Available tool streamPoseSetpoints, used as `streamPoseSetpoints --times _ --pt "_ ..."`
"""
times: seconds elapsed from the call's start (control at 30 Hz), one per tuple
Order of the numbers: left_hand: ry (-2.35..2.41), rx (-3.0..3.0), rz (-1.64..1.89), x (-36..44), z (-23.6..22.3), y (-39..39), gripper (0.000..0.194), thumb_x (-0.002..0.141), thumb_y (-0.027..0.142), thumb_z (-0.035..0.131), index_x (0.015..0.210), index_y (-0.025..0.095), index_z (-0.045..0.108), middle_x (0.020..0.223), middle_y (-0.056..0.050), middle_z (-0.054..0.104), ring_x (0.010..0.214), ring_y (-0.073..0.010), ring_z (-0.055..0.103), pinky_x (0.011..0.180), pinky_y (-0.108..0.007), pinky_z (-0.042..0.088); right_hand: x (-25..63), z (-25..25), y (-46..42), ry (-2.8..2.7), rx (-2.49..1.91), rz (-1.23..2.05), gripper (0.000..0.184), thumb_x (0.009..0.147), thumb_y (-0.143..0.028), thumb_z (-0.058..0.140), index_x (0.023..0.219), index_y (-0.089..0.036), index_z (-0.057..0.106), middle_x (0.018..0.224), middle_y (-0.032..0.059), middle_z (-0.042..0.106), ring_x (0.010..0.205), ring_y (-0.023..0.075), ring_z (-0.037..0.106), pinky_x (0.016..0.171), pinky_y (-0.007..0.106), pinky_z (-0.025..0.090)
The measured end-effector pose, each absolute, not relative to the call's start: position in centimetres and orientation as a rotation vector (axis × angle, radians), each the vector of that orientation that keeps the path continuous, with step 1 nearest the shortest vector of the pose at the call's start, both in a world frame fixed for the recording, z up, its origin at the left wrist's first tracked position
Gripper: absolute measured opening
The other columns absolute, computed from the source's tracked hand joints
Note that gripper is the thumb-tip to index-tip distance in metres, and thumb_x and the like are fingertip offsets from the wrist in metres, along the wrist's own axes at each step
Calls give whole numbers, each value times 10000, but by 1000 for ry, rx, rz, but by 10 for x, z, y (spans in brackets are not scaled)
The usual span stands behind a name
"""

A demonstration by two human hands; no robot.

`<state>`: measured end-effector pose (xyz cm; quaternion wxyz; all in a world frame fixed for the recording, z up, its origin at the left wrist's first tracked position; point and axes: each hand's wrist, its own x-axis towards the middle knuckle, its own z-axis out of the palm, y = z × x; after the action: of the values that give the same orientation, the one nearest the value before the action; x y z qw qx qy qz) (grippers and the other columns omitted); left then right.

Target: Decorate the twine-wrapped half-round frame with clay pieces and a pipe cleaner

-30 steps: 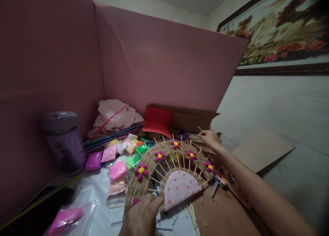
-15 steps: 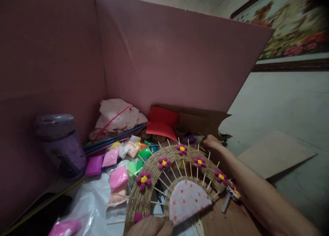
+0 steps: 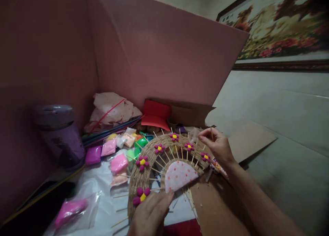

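Currently, the right hand (image 3: pixel 218 145) is raised just beyond the right end of the twine arch (image 3: pixel 151 157), its grip closed on a thin stick (image 3: pixel 211 133) that pokes up between the fingers. The left hand (image 3: pixel 151 212) lies over the lower left part of the arch, thumb reaching to the edge of the dotted half-disc (image 3: pixel 181 176); its fingertips are hidden, so whether its grip is clenched cannot be told. The arch curves around the half-disc, with pale sticks bridging the gap between them and others jutting from its outer edge. It carries 6 magenta flowers with yellow centres, 1 of them (image 3: pixel 141 196) just beside the left hand. Near the right hand are a crumpled clear wrapper (image 3: pixel 194 135) and a small multicoloured bundle (image 3: pixel 218 168). Brown cardboard (image 3: pixel 216 205) lies at the lower right, a white sheet (image 3: pixel 95 181) at the left, and a dark red piece (image 3: pixel 183 228) at the bottom edge. Bagged clay-like packets in pink, magenta, peach and green sit left of the arch, with 1 pink packet (image 3: pixel 72 210) nearer the front. Farther out are a folded red sheet (image 3: pixel 156 116), a heap of dotted cloth (image 3: pixel 110 109) and a purple canister (image 3: pixel 60 140). Pink panels (image 3: pixel 156 54) rise behind, and a framed picture (image 3: pixel 280 34) hangs at the upper right.
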<state>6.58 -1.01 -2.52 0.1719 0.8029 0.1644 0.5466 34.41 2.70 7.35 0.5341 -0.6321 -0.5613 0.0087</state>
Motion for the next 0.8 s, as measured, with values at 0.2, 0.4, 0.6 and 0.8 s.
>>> streamPoseSetpoints --times 0.2,0.4,0.6,0.8 --pt "553 2029 1465 55 4 -16 260 870 90 476 1083 208 564 923 -54 637 844 -133 618 696 -211 511 264 36 -17 -1467 -1237 92 33 819 -207 597 821 -193 567 711 -11 573 601 106 540 533 221 440" --pt "661 1944 1216 61 6 -13 161 904 198 478 1018 210 591 887 -24 631 818 -118 611 710 -214 491 247 4 -30 -1732 -990 -77 246 791 -25 547 934 -225 559 822 13 609 770 152 592 701 304 487" --pt "601 2138 1165 62 2 -5 126 883 121 458 857 175 569 726 -19 591 654 -105 560 584 -197 445 243 -10 -36 -1775 -924 2 292 786 16 527 979 -201 556 798 30 614 727 157 592 658 306 494" --pt "387 2513 1446 56 6 3 193 758 -12 473 871 124 552 604 -48 579 538 -131 515 479 -226 402 233 -15 -44 -1655 -963 -141 259 802 -53 558 1028 -178 546 828 66 619 742 173 611 633 294 508"
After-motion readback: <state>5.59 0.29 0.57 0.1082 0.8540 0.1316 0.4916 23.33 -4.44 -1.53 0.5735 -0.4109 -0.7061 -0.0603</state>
